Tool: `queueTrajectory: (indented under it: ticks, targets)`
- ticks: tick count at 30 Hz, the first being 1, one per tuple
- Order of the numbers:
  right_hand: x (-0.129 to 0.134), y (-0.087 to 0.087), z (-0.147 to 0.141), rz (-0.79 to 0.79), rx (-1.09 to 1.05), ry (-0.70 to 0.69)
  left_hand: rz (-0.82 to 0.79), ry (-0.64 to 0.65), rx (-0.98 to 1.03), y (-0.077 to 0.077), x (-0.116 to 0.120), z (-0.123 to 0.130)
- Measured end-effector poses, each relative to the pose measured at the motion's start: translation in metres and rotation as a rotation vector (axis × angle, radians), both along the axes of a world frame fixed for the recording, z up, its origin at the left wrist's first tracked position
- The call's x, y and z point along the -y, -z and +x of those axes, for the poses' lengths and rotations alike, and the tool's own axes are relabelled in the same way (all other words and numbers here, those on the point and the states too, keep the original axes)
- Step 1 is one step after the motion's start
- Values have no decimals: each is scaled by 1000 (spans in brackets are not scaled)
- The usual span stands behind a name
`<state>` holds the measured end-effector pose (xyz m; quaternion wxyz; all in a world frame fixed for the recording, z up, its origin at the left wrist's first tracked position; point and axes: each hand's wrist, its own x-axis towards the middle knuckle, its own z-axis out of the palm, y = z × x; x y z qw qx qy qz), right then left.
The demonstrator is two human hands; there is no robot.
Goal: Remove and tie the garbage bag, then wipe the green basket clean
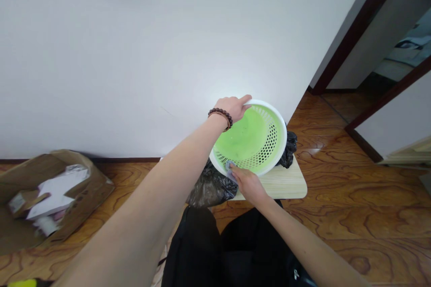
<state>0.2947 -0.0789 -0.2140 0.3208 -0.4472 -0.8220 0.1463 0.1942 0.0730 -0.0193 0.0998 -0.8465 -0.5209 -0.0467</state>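
A round basket with a white rim and a green perforated inside (249,132) is held tilted above a small light-wood table (286,181). My left hand (233,106), with a beaded bracelet at the wrist, grips the rim at the upper left. At the lower left of the rim, my right hand (247,183) presses a small greyish-blue cloth (230,168) against the edge, fingers closed on it. Black plastic bags lie beneath and beside the basket, one at its left (213,186) and one at its right (288,149).
An open cardboard box (84,202) with white packaging and papers stands on the wooden floor (323,219) at the left. A white wall (151,54) rises behind the table. At the right is a doorway with a dark red frame (362,29). My black-clad legs are below.
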Motion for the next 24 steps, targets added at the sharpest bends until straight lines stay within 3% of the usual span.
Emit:
queueTrajectory:
  ticks: [3,7,10,16,18,21,24]
  targets:
    - [-5,0,40,22,122,-115,4,13,1,0,0,-2]
    - [-8,-2,79,32,209,-115,4,21,23,1,0,0]
    - [-3,-2,70,18,206,-40,-5,25,42,2,0,5]
    - [5,-7,-6,-46,21,106,3,25,50,3,-1,11]
    - [4,-11,-19,-56,-3,127,10,27,45,3,-1,10]
    - [2,-11,-5,-47,49,59,13,14,30,3,-1,7]
    - [-1,-7,37,-25,122,-56,14,13,21,3,-1,3]
